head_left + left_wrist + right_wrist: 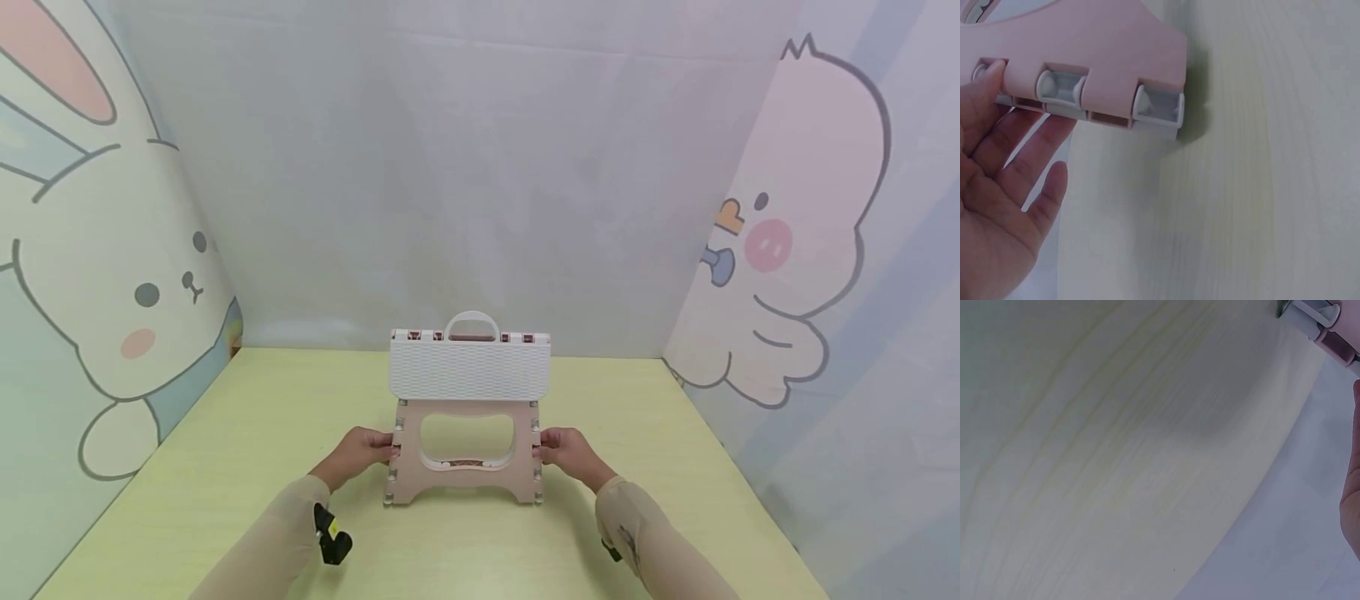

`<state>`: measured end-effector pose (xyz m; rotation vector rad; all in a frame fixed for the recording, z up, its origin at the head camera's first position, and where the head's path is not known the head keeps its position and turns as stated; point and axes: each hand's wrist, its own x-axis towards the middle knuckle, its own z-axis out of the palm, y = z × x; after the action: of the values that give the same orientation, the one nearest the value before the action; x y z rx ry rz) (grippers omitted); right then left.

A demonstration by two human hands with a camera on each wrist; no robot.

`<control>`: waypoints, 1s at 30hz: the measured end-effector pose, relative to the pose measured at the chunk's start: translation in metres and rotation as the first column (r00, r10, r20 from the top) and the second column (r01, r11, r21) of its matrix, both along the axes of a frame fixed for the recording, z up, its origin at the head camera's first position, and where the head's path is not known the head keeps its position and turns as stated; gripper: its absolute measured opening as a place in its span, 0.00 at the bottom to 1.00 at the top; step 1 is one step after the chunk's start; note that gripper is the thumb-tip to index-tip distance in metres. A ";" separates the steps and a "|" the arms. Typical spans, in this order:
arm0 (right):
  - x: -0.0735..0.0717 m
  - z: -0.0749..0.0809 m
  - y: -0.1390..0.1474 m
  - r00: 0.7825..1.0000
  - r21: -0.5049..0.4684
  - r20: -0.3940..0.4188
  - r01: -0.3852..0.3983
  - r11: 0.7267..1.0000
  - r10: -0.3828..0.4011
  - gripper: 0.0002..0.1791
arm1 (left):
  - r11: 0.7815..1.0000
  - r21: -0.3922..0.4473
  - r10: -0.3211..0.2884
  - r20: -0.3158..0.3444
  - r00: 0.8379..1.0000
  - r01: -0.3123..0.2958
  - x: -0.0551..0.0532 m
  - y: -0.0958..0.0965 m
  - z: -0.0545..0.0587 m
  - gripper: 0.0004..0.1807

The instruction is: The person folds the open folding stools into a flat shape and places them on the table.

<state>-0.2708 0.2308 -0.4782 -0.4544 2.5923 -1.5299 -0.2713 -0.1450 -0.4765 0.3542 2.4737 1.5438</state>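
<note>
A folding step stool [467,371] is at the middle of the table, its white textured top panel raised above a pink leg panel [411,479]. A white carrying handle [472,315] arches over its upper edge. My left hand [358,454] pinches the leg panel's left edge; in the left wrist view the thumb lies on the pink face, beside the hinge pieces [1062,87], with the fingers behind. On the opposite edge, my right hand [572,454] grips the panel. The right wrist view shows only part of that hand and one stool corner [1335,347].
The pale wood-grain table [285,400] extends around the stool. Behind it hangs a grey-white curtain [465,183], with cartoon-printed sheets at both sides. A black device [332,537] is on the left sleeve.
</note>
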 end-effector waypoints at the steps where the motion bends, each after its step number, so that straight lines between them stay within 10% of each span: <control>1: 0.000 0.000 0.000 1.000 0.001 0.001 0.001 1.000 -0.001 0.10 | 1.000 0.001 0.007 0.006 1.000 -0.007 0.000 0.000 -0.001 0.18; 30: -0.001 0.003 0.001 0.999 0.042 -0.015 -0.034 0.999 0.035 0.10 | 0.999 0.021 -0.026 0.003 1.000 0.026 0.001 0.001 0.001 0.18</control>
<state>-0.2720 0.2318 -0.4749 -0.5059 2.6082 -1.4643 -0.2706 -0.1437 -0.4758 0.3853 2.4418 1.5596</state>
